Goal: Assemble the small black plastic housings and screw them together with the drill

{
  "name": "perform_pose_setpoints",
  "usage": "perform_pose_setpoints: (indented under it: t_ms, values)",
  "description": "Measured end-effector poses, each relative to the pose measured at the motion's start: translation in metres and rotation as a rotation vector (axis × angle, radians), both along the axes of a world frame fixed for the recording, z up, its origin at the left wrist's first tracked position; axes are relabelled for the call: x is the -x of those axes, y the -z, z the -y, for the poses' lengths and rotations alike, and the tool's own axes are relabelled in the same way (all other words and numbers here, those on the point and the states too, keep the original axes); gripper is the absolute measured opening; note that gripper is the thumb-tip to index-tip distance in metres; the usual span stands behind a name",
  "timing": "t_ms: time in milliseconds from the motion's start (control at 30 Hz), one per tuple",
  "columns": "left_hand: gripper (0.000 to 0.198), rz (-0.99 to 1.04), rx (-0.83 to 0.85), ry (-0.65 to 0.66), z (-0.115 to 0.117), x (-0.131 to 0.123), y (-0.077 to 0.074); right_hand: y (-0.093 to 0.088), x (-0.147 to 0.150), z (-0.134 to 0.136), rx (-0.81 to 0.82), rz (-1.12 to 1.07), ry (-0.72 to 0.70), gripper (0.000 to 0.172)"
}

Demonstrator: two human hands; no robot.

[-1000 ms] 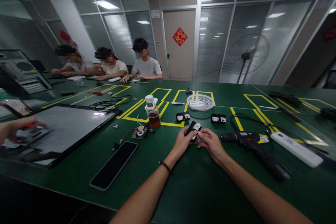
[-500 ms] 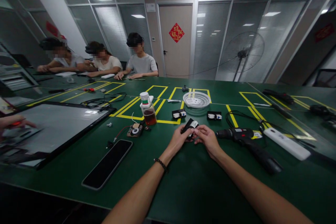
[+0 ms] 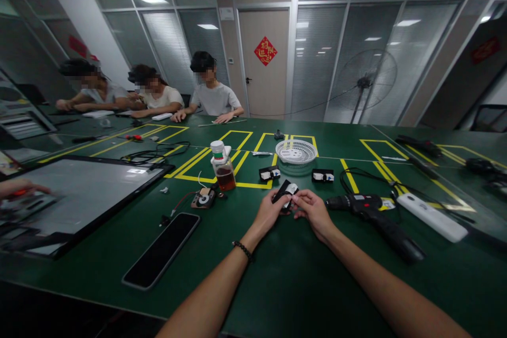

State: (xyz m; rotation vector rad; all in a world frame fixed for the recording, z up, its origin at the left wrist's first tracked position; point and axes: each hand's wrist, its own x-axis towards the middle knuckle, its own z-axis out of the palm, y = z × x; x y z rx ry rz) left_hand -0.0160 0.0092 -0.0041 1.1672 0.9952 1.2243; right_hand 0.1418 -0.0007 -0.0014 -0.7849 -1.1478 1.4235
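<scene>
Both my hands meet over the green table (image 3: 277,285) on a small black part with a white label (image 3: 288,189). My left hand (image 3: 268,213), with a bead bracelet at the wrist, pinches its left side. My right hand (image 3: 315,210) pinches its right side with closed fingers. Two similar black-and-white parts (image 3: 270,172) (image 3: 322,175) lie just beyond, in front of a white round basket (image 3: 296,151).
A black power screwdriver (image 3: 372,216) and a white bar (image 3: 431,216) lie to the right. At left are a dark phone (image 3: 162,249), a small circuit part (image 3: 203,199), a bottle of brown liquid (image 3: 222,167) and a large flat panel (image 3: 83,190). Three people sit at the far left; another person's hand (image 3: 19,188) works at the left edge.
The view has shifted slightly; my hands stay pinched on the small black part, turning it a little. The person at the far end moved a hand on the table.
</scene>
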Motion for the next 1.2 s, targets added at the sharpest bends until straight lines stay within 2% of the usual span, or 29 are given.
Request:
perform_pose_setpoints:
  t_ms: [133, 200, 367, 533, 700, 800, 900, 1033, 1100, 1200]
  values:
    - [0.045, -0.031, -0.006, 0.0, 0.0, 0.0, 0.0, -0.001, -0.005, -0.001, -0.014, 0.043, 0.019, 0.027]
    - [0.044, -0.078, -0.031, -0.016, 0.0, 0.0, -0.001, -0.003, -0.01, -0.003, -0.051, 0.086, 0.074, 0.028]
    - [0.046, -0.26, -0.128, -0.045, 0.004, 0.004, -0.01, -0.022, -0.027, -0.008, -0.274, 0.341, 0.265, 0.036]
    - [0.054, -0.416, -0.18, 0.011, 0.009, 0.01, -0.018, -0.044, -0.037, 0.005, -0.503, 0.621, 0.196, 0.029]
    - [0.061, -0.727, -0.27, -0.064, 0.006, 0.019, -0.014, -0.048, -0.061, 0.034, -0.518, 0.742, 0.17, 0.022]
    - [0.057, -0.747, -0.297, -0.043, 0.0, 0.024, -0.011, -0.048, -0.09, 0.049, -0.5, 0.807, 0.18, 0.018]
    - [0.053, -0.72, -0.291, -0.002, -0.008, 0.029, -0.013, -0.047, -0.122, 0.057, -0.508, 0.876, 0.25, 0.017]
    - [0.055, -0.754, -0.275, 0.107, -0.024, 0.03, -0.026, -0.044, -0.15, 0.057, -0.525, 0.926, 0.348, 0.019]
    - [0.051, -0.802, -0.354, 0.177, -0.035, 0.025, -0.035, -0.043, -0.156, 0.055, -0.533, 0.931, 0.373, 0.019]
    - [0.046, -0.91, -0.454, 0.178, -0.057, 0.009, -0.044, -0.044, -0.162, 0.053, -0.56, 0.936, 0.393, 0.018]
